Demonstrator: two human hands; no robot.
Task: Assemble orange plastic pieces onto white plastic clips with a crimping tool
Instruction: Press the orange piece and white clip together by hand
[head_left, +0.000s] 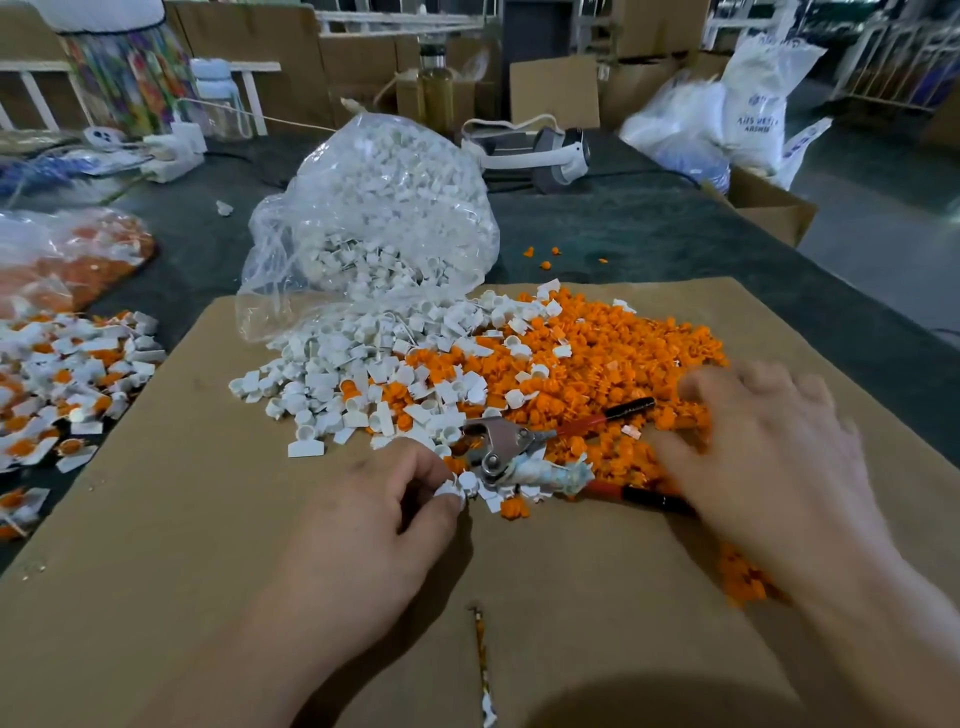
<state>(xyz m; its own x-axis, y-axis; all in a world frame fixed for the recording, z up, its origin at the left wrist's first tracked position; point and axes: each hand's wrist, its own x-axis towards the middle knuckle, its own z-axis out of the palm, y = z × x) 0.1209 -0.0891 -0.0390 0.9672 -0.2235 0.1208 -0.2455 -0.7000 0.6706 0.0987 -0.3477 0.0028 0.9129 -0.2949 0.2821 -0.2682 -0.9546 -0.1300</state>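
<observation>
A heap of white plastic clips (332, 379) and a heap of orange plastic pieces (613, 353) lie on a cardboard sheet (182, 519). The crimping tool (511, 452), with metal jaws and red-black handles, lies between the heaps, and neither hand holds it. My left hand (363, 509) pinches a white clip (451, 491) between thumb and fingers, just left of the tool's jaws. My right hand (769, 457) is spread, blurred, over the orange pieces with its fingers extended; what lies under its palm is hidden.
A clear bag of white clips (374, 218) stands behind the heaps. Assembled white-and-orange parts (67, 384) lie at the left, with a bag of orange pieces (67, 260) behind them. A headset (550, 150), bottles and cardboard boxes stand at the table's far end.
</observation>
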